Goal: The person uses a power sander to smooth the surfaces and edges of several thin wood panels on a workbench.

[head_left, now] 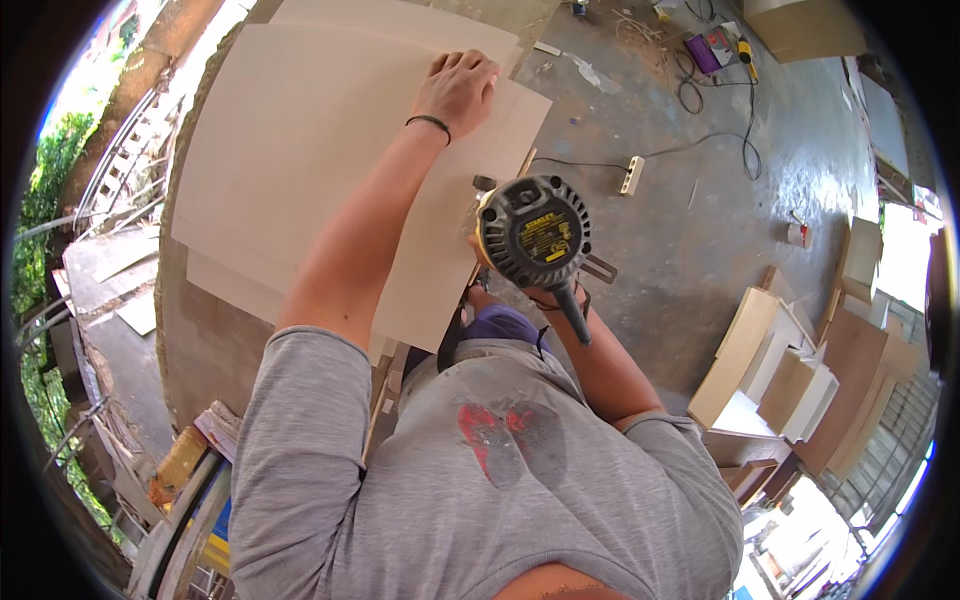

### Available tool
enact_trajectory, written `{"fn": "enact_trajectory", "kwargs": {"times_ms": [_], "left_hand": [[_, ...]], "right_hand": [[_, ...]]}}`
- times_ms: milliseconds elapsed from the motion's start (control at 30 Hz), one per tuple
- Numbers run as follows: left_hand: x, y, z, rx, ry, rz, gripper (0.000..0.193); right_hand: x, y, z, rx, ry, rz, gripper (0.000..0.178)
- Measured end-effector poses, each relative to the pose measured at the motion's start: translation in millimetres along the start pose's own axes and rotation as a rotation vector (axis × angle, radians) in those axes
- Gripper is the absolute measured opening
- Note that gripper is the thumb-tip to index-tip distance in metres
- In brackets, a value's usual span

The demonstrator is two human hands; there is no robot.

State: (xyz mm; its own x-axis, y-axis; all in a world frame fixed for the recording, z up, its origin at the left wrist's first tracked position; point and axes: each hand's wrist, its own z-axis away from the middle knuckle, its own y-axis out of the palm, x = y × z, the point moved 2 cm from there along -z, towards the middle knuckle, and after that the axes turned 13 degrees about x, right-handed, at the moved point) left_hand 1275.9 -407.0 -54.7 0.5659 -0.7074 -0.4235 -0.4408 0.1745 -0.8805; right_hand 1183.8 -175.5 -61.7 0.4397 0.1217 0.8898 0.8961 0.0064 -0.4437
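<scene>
**Power tool (540, 235) hanging out at one o'clock, cap facing up**

So the right hand (546, 296) is grasping it, mostly hiding underneath. The tool's long axis is running roughly toward the camera, cord sleeve (574, 318) pointing to five o'clock. It's sitting by a pale board (300, 130) whose near edge is running one-to-seven. The left hand (460, 92) is lying unclenched, palm down, on that board at twelve.

Daylight burns out to white at the upper-left and lower-right edges, and the grey floor (690, 235) carries glossy glare toward the right. Straight edges bow near the black circular border; the centre looks fairly sharp.
</scene>
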Motion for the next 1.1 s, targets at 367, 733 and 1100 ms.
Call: {"fn": "enact_trajectory", "kwargs": {"times_ms": [367, 733, 1100], "left_hand": [[-5.2, -2.4, 0.5, 0.041, -0.051, 0.029, 0.02], [-6.7, -7.9, -0.2, 0.116, -0.08, -0.029, 0.026], [21.0, -6.8, 1.8, -0.237, -0.152, 0.483, 0.025]], "right_hand": [[44.2, -76.1, -94.5, -0.069, -0.104, 0.033, 0.043], [-20.3, -150.9, -177.4, -0.22, -0.182, 0.156, 0.05], [7.4, -108.3, -124.4, -0.201, -0.196, 0.118, 0.05]]}}
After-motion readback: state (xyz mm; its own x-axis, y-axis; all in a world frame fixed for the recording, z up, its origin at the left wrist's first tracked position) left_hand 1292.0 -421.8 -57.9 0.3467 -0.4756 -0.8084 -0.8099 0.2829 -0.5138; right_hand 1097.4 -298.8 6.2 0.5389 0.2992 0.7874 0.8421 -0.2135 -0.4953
